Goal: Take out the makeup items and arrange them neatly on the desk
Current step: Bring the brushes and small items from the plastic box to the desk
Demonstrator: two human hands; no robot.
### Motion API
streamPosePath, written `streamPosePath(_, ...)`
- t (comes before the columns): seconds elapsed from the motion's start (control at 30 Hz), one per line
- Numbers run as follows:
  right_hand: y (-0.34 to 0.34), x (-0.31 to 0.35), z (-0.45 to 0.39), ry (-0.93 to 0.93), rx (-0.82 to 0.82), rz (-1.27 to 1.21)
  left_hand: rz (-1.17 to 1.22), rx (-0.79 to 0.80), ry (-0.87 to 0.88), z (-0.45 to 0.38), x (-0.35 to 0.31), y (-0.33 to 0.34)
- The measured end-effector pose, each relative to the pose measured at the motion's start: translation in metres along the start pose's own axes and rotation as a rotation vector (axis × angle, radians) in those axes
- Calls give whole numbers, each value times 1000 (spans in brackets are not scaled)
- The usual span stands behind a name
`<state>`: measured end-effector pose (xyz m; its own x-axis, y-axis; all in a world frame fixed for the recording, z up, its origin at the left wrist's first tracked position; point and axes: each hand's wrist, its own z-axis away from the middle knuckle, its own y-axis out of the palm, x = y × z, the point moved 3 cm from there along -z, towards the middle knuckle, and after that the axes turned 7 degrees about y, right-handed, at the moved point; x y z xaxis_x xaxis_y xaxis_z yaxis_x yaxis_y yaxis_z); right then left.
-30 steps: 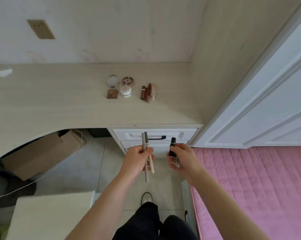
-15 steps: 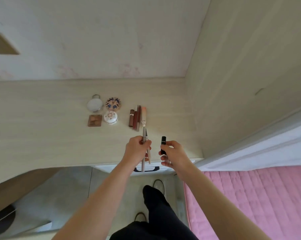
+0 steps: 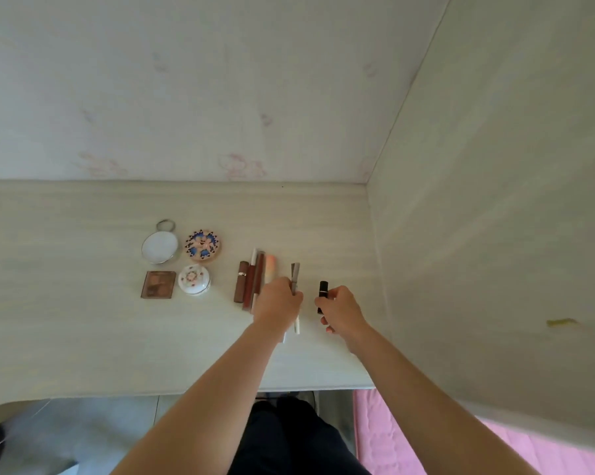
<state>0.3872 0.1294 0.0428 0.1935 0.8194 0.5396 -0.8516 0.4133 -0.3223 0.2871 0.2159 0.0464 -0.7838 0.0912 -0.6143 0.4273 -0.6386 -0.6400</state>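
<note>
Room: a pale wood desk (image 3: 83, 337) runs along a faintly patterned wall (image 3: 186, 80), with a wood side panel (image 3: 494, 200) closing it on the right; grey floor (image 3: 100, 433) and a pink quilt (image 3: 409, 440) show below the desk edge.
Person: dark trousers (image 3: 289, 440) at the bottom, both bare forearms stretched out over the desk.
Left hand (image 3: 278, 303): fingers curled round two thin pencils (image 3: 295, 279); grey tips stick out beyond the fist, pale ends trail back toward the person. It hangs just right of the row of tubes; whether the pencils touch the desk cannot be told.
Right hand (image 3: 340, 311): fingers and thumb wrapped round a small bottle (image 3: 322, 291) with a black cap, held upright, cap pointing away; the body is mostly hidden in the grip. It is near the left hand but apart from it.
Tubes (image 3: 251, 281): a tight row of brown, dark red and peach sticks lying lengthwise on the desk, side by side, partly covered by the left hand.
Square palette (image 3: 158, 284): brown, flat on the desk, left of the tubes.
White jar (image 3: 195, 278): round, lid on with a flower pattern, just beside the palette; contents not visible.
Mirror (image 3: 160, 246): round, with a metal ring, behind the palette.
Patterned compact (image 3: 202, 245): round, blue and orange, closed, behind the jar and beside the mirror.
</note>
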Motion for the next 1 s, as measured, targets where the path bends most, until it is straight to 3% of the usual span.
streamPosePath(0.17, 2, 14, -25, -14, -70, 198, -206, 68, -4, -24, -3, 1)
streamPosePath(0.37, 18, 21, -39, -60, -118, 414, -249, 80, -4, -52, -1, 1)
streamPosePath(0.57, 25, 31, -46, -74, -190, 461, -283, 89, 4, -69, 1, -2)
streamPosePath(1.0, 32, 43, -56, -135, -162, 434, -323, 36, 56, -74, 9, -10)
